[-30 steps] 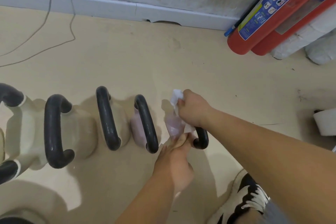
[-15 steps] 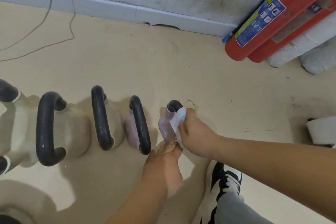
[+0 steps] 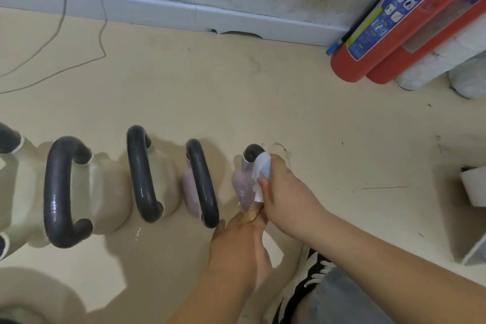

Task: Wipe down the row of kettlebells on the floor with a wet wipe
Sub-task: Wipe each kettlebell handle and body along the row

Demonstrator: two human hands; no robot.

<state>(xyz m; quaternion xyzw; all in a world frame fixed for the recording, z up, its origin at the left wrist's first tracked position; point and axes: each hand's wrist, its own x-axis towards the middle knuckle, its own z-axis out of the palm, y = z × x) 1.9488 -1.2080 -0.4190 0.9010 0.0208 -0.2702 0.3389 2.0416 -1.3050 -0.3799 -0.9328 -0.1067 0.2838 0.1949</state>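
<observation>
1. Pink kettlebell [image 3: 242,187], rightmost on the floor [image 3: 289,113]: right hand [image 3: 286,192] pinches the wipe [image 3: 260,166] round its handle [image 3: 253,152].
2. Left hand [image 3: 239,244] touches its near end; grip unclear.
3. Heavy, stiff, likely slick when wet, so hold the handle.

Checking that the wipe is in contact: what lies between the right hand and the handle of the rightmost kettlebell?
The white wet wipe, held against the black handle by the right hand; the head view shows it.

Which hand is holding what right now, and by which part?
Right hand grips the wet wipe, wrapped round the handle of the rightmost pink kettlebell. Left hand touches that kettlebell's near end; whether it grips cannot be told.
</observation>
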